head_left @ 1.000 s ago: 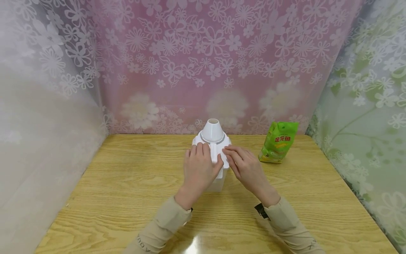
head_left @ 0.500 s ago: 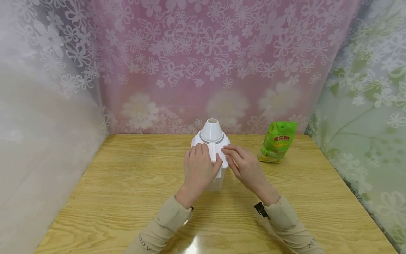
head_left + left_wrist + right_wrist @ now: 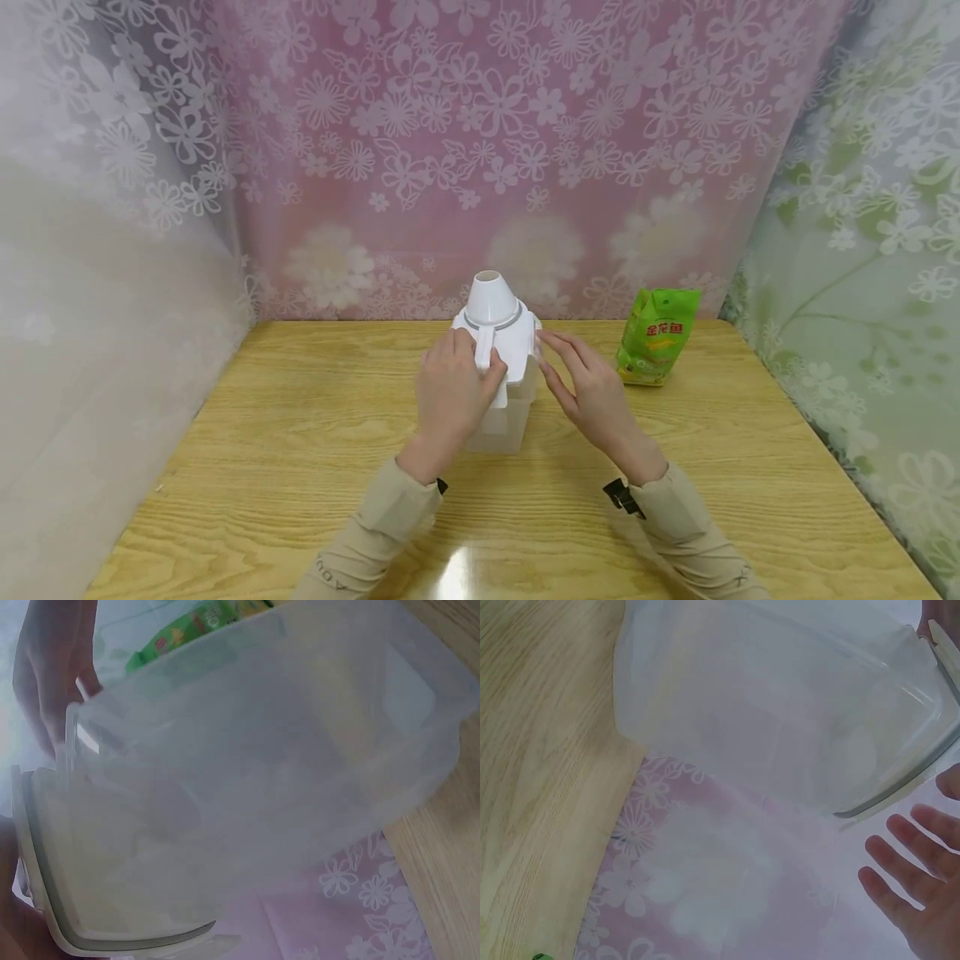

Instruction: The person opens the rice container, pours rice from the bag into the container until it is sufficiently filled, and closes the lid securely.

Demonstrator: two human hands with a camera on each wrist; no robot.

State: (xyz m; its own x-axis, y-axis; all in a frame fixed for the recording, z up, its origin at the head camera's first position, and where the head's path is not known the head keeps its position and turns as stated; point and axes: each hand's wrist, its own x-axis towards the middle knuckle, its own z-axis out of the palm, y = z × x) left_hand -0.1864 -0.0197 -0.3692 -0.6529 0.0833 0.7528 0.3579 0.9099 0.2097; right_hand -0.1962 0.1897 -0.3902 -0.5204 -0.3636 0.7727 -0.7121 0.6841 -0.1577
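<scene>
1. Where the head view pales at far left, we see a whitish floral curtain beside the wooden table, which fills the lower frame.
2. Just left of centre is the left hand, its fingers bent over the white lid and its thumb on the other side of the white tab; we see it gripping the lid.
3. At the centre of the frame, the translucent container stands on the table beneath the lid. We cannot tell whether the lid sits fully down. A white cone rises from its far part, and our left wrist view shows its grey seal.
4. Right of centre is the right hand, fingers spread and holding nothing. Its fingertips lie at the lid's right edge; whether they touch, we cannot tell.
5. Farther right, we have a green bag upright near the table's back edge.
6. Along the right side, we see a greenish floral curtain.
</scene>
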